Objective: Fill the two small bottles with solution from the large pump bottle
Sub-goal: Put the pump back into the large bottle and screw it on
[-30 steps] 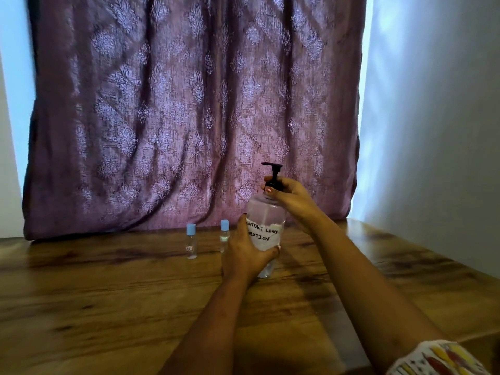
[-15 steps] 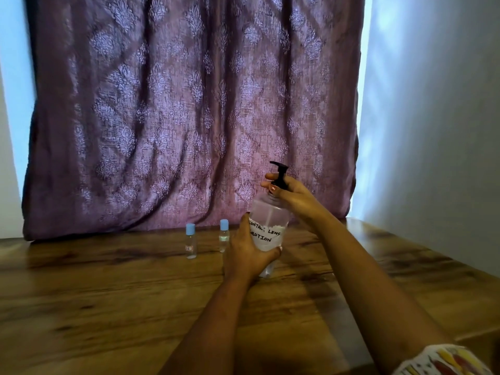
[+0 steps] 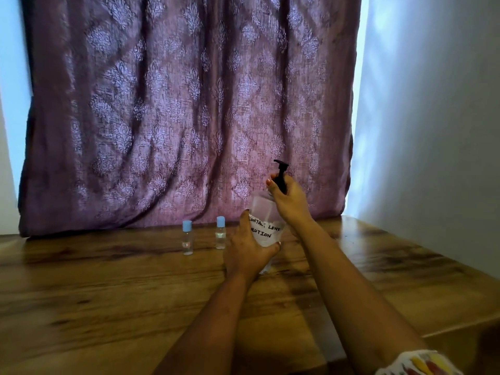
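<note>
Mauve curtain [image 3: 176, 117] with pale damask motifs; streaky brown wood-grain table [image 3: 108, 293]; clear, light-blue-capped left small bottle [image 3: 187, 239] and right small bottle [image 3: 220, 236]; frosted pump bottle [image 3: 261, 208], black pump [image 3: 280, 174], white black-lettered label [image 3: 266, 230]; white sleeve [image 3: 416, 364], yellow-red print.

The large frosted plastic pump bottle [image 3: 261, 208], with a black pump head and a white label handwritten "CONTACT LENS SOLUTION", leans slightly, near the right of the small bottles. The left small clear blue-capped bottle [image 3: 187, 239], bearing a small label, and the right small clear blue-capped bottle [image 3: 220, 235] stand upright, capped and apart, on the wooden table [image 3: 108, 293].
</note>
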